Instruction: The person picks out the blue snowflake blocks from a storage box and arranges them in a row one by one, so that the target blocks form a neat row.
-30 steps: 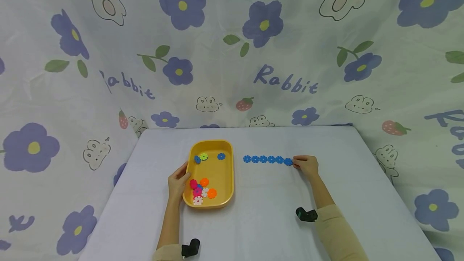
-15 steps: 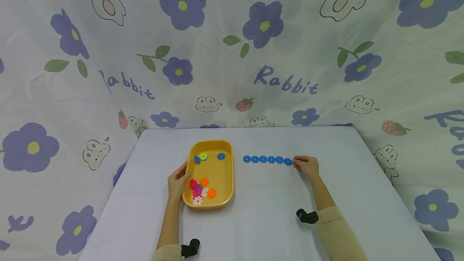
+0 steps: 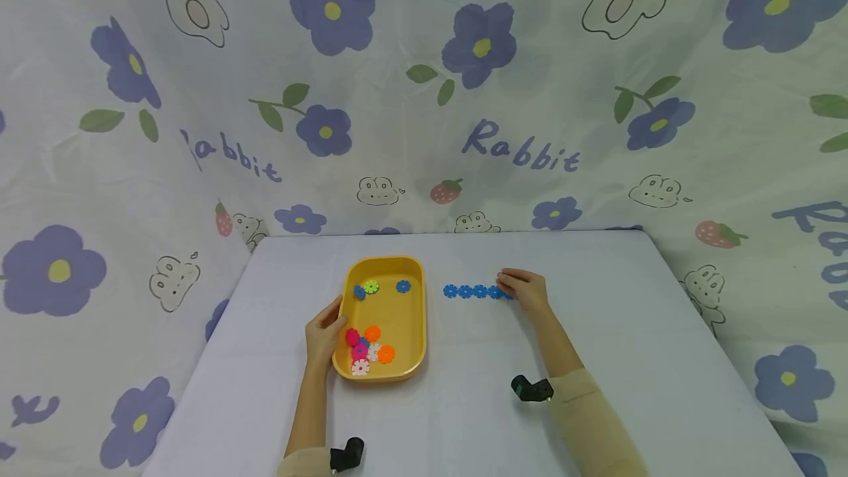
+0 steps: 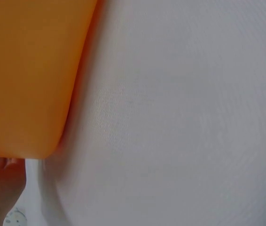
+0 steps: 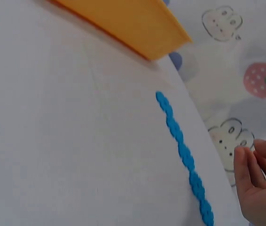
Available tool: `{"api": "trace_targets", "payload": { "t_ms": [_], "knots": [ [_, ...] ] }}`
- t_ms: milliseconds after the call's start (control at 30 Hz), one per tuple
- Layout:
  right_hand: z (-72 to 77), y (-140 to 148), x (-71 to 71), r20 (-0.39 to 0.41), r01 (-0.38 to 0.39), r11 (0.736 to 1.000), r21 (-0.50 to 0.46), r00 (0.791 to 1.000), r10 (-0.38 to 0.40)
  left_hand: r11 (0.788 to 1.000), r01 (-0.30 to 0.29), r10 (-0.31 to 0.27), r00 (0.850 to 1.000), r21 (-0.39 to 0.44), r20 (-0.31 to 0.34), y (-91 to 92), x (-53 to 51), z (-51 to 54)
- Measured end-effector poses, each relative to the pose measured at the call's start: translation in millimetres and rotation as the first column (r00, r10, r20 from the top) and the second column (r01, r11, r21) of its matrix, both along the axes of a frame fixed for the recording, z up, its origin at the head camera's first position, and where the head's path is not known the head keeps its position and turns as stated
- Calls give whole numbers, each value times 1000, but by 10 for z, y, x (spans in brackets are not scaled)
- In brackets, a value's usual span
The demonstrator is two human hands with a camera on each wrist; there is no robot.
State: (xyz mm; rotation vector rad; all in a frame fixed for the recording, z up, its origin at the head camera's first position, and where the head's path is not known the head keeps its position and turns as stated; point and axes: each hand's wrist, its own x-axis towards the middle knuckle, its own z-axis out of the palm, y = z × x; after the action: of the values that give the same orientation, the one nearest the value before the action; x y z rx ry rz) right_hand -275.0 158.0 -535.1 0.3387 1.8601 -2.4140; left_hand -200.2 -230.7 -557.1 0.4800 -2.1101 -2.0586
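My left hand [image 3: 322, 335] grips the left wall of a yellow tray [image 3: 417, 322], thumb at the rim. In the left wrist view the tray's outer wall [image 4: 25, 84] fills the upper left, with part of the hand below it. To the right of the tray lies a straight row of joined blue flower-shaped discs [image 3: 466, 291]. My right hand [image 3: 526, 291] hovers over the row's right end and hides it from the head camera. In the right wrist view its loosely bent fingers [image 5: 242, 165] show nothing held, apart from the blue row [image 5: 185, 155].
Inside the tray are a green-yellow disc [image 3: 372, 286], a blue disc [image 3: 403, 286], orange discs [image 3: 386, 353], pink ones [image 3: 360, 351] and white ones [image 3: 361, 367]. A white cloth covers the table [image 3: 477, 403]. Behind it hangs a patterned curtain [image 3: 411, 153].
My right hand has let go of the row's right end, lifted and moved left over the row. The left hand and the tray have stayed in place.
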Motion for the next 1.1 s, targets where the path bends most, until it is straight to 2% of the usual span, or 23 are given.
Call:
{"api": "trace_targets", "payload": {
  "t_ms": [233, 500, 600, 767, 867, 1100],
  "knots": [
    [176, -563, -119, -17, -130, 987, -89, 991, 129, 1000, 8, -8, 1000, 9, 5, 1, -26, -11],
    [278, -1092, -188, -31, -239, 968, -77, 971, 237, 1000, 6, -6, 1000, 3, -12, 4, -36, 15],
    [269, -1250, -196, -26, -300, 953, -49, 954, 299, 1000, 4, -4, 1000, -3, -11, 2, -31, 22],
    [273, -1494, -213, -8, -424, 906, 1, 906, 424, 1000, 14, -14, 1000, -4, -2, 6, -18, 29],
    [292, -1640, -232, 2, -451, 893, 9, 893, 451, 1000, 15, -15, 1000, -4, -4, 8, -15, 26],
    [233, -1952, -273, 74, -447, 894, -36, 891, 449, 1000, 8, -8, 1000, -3, 5, 5, -12, 11]
  ]
}}
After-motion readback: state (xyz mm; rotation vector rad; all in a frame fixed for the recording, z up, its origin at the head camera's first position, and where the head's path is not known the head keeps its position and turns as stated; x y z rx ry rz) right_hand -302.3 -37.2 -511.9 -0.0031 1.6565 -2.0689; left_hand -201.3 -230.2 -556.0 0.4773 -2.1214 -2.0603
